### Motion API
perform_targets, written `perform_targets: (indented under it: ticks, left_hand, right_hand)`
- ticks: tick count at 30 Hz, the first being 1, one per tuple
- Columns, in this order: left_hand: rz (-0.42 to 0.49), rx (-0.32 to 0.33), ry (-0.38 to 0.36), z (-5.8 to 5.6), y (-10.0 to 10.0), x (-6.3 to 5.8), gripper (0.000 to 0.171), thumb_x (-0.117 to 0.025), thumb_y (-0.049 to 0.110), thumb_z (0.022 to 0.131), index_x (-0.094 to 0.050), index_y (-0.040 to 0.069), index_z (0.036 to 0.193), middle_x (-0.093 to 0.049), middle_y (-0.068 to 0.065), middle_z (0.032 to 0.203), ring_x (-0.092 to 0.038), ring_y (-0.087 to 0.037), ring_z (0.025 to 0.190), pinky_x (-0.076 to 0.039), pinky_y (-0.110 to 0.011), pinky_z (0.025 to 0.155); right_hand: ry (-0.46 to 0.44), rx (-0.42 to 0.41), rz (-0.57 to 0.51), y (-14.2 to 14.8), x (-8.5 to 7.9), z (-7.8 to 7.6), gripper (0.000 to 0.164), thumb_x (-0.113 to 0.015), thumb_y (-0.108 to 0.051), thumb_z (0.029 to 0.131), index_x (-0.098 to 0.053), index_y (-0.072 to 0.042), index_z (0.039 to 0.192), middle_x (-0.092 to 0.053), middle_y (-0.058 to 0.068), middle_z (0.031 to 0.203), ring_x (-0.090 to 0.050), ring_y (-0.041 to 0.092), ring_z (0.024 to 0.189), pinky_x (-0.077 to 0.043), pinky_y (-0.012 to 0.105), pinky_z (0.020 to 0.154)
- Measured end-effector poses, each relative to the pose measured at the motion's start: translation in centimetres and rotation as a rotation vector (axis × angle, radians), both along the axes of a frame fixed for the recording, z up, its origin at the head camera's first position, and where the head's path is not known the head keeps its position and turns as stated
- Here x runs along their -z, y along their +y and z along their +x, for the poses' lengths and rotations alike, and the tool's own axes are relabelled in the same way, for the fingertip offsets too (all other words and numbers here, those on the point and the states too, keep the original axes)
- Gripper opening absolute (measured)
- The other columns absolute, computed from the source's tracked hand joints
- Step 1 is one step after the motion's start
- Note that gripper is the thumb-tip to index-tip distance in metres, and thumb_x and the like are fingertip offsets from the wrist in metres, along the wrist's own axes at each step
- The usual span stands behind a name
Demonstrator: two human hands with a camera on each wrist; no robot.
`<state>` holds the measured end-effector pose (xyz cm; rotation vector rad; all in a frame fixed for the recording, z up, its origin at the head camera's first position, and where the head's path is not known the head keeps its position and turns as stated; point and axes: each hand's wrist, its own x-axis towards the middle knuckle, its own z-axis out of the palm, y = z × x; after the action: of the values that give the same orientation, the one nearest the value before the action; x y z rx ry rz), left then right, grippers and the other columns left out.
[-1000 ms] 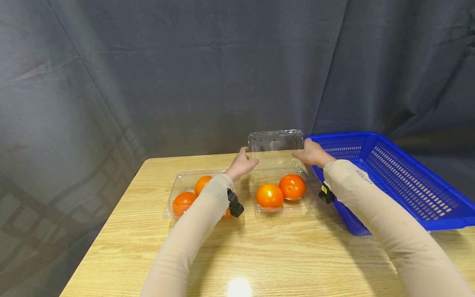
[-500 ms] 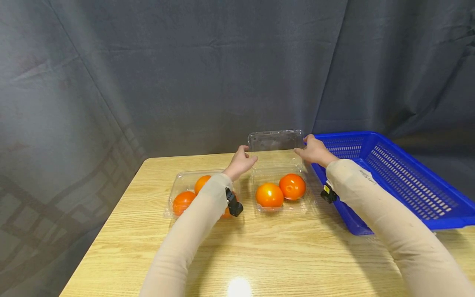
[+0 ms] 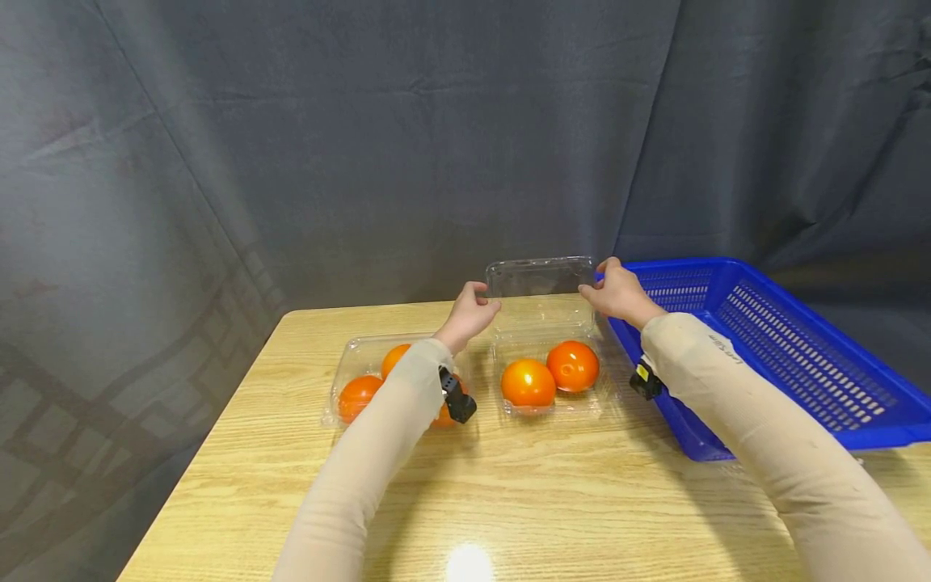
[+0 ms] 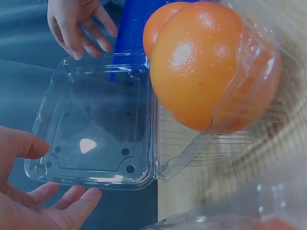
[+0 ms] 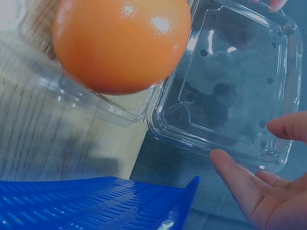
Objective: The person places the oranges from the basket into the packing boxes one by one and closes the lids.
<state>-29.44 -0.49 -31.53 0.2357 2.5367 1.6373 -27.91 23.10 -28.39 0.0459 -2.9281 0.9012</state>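
Observation:
A clear plastic clamshell box [image 3: 553,411] on the table holds two oranges [image 3: 528,383], and its lid [image 4: 91,120] stands raised at the back. My left hand [image 3: 468,318] is at the lid's left edge, thumb on one side and fairly straight fingers on the other. At the opposite edge is my right hand [image 3: 620,293], its thumb and fingers [image 5: 235,177] spread around the lid's corner. No firm pinch shows on either side. Left of this box, a second clear box [image 3: 349,347] contains several oranges, partly hidden by my left forearm.
To the right, a blue plastic basket [image 3: 822,323] with slotted walls stands close beside my right hand and forearm. Behind the wooden table [image 3: 538,501] hangs a grey curtain [image 3: 407,162].
My left hand has shifted slightly left and my right hand slightly up and right, along the lid's edges. The lid's top edge sits marginally lower. The oranges have stayed in place.

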Motion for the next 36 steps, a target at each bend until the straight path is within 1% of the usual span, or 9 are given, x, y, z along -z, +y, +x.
perform_targets:
  ticks: [6,12,18,25,29,36]
  left_hand:
    - [0.037,-0.002,0.014,0.0,-0.1,-0.2,0.047,-0.051,0.019,0.090,-0.036,0.002,0.132,-0.046,-0.019,0.122,-0.048,-0.029,0.109,-0.044,-0.039,0.090]
    - [0.056,-0.003,0.015,0.1,-0.1,-0.4,0.046,-0.052,0.018,0.090,-0.037,0.002,0.130,-0.046,-0.019,0.122,-0.048,-0.028,0.109,-0.045,-0.037,0.088]
    - [0.062,0.001,0.020,0.4,-0.1,-0.8,0.043,-0.052,0.018,0.090,-0.039,0.005,0.129,-0.047,-0.018,0.121,-0.049,-0.028,0.106,-0.045,-0.035,0.086]
    - [0.043,0.001,0.029,0.6,0.0,-1.1,0.041,-0.051,0.019,0.091,-0.039,0.007,0.128,-0.047,-0.017,0.120,-0.050,-0.027,0.104,-0.045,-0.033,0.081]
    - [0.038,0.001,0.033,0.7,-0.1,-1.1,0.041,-0.051,0.019,0.091,-0.039,0.009,0.128,-0.048,-0.016,0.120,-0.051,-0.026,0.102,-0.045,-0.032,0.080]
    - [0.031,0.002,0.057,0.9,-0.2,-1.0,0.040,-0.051,0.019,0.091,-0.040,0.010,0.128,-0.048,-0.015,0.119,-0.052,-0.027,0.104,-0.046,-0.033,0.081]
  right_hand:
    - [0.006,-0.001,-0.007,-0.1,-0.2,0.3,0.055,-0.051,-0.021,0.090,-0.027,0.012,0.126,-0.052,0.032,0.110,-0.061,0.035,0.079,-0.049,0.045,0.078]
    - [0.002,0.004,-0.015,0.0,-0.5,0.5,0.056,-0.050,-0.023,0.090,-0.025,0.010,0.128,-0.050,0.032,0.114,-0.056,0.040,0.092,-0.048,0.048,0.083]
    - [0.032,0.002,-0.014,0.1,-0.9,0.7,0.056,-0.050,-0.023,0.089,-0.025,0.008,0.129,-0.049,0.032,0.113,-0.052,0.040,0.094,-0.045,0.048,0.082]
    - [0.022,-0.022,-0.005,0.4,-1.1,0.9,0.059,-0.049,-0.023,0.090,-0.023,0.003,0.135,-0.048,0.035,0.118,-0.051,0.045,0.102,-0.046,0.050,0.082]
    - [0.024,-0.033,0.014,0.3,-1.4,1.2,0.057,-0.050,-0.023,0.090,-0.025,0.004,0.133,-0.048,0.035,0.119,-0.050,0.046,0.105,-0.045,0.052,0.085]
    - [0.031,-0.043,0.039,0.1,-1.7,1.7,0.055,-0.050,-0.023,0.089,-0.027,0.006,0.130,-0.048,0.035,0.117,-0.050,0.046,0.103,-0.044,0.052,0.084]
